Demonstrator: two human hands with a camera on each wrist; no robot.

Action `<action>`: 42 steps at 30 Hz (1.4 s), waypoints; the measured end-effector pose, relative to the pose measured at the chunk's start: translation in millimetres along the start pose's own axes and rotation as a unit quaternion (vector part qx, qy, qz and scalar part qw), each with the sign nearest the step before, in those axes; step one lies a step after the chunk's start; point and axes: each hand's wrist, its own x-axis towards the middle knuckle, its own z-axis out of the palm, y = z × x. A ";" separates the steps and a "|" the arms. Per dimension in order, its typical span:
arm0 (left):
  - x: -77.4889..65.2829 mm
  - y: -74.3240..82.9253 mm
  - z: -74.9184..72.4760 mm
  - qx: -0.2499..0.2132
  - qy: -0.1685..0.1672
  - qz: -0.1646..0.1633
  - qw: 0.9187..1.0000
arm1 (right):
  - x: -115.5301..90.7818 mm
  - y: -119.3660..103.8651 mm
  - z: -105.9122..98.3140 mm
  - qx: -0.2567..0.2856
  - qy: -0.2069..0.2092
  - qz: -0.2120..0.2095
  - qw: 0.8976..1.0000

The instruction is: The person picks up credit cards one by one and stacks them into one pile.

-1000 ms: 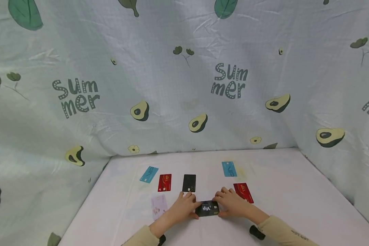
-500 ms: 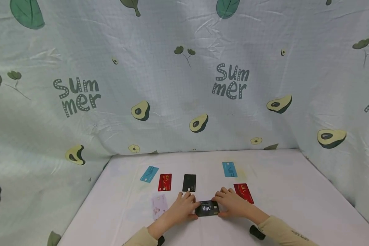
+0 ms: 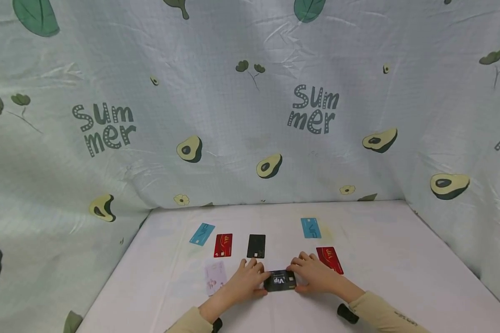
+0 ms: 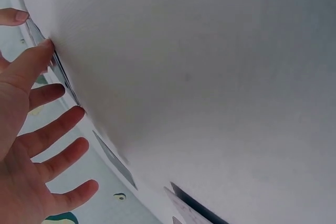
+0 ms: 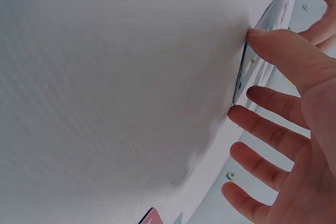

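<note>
A black card marked "Vip" (image 3: 279, 280) lies on the white table between the two hands in the head view. My left hand (image 3: 248, 279) holds its left end, thumb at the near corner and fingertips at the far one. My right hand (image 3: 312, 275) grips the right end the same way. In the left wrist view the left hand (image 4: 37, 124) shows its other fingers spread out. From the right wrist view, the right hand (image 5: 294, 124) has its thumb and a fingertip at the card's edge. The card is seen nearly edge-on in both wrist views.
Beyond the hands lie a plain black card (image 3: 256, 246), a red card (image 3: 223, 245) and a blue card (image 3: 202, 234). A pale pink card (image 3: 215, 278) is beside the left forearm. Another red card (image 3: 329, 260) and blue card (image 3: 310, 228) lie right. A printed curtain (image 3: 233, 115) stands behind the table.
Both hands keep their places at the ends of the black Vip card. The head view has shifted very slightly; the cards stay where they were.
</note>
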 end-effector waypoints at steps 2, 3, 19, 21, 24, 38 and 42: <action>-0.2 -0.2 -1.1 -0.010 -0.003 -0.009 1.000 | -0.5 2.4 0.3 0.006 0.000 0.003 1.000; -0.5 -0.3 -1.8 -0.018 -0.005 -0.016 1.000 | -1.0 3.7 0.3 0.009 0.000 0.006 1.000; -11.5 -20.2 -13.0 -0.057 0.002 -0.086 0.995 | -1.1 22.9 -11.4 0.035 0.044 0.010 0.998; -12.7 -22.1 -14.1 -0.055 0.009 -0.086 0.995 | 1.2 24.3 -12.6 0.037 0.047 0.009 0.998; -13.5 -25.1 -15.1 -0.040 0.023 -0.089 0.995 | 6.2 27.2 -12.7 0.034 0.054 0.005 0.998; -7.9 -42.2 -15.3 -0.005 0.077 -0.095 0.993 | 31.3 34.3 -11.5 -0.002 0.069 -0.015 0.998; -6.2 -47.8 -15.1 -0.002 0.097 -0.090 0.991 | 37.4 34.3 -12.0 -0.010 0.079 -0.029 0.996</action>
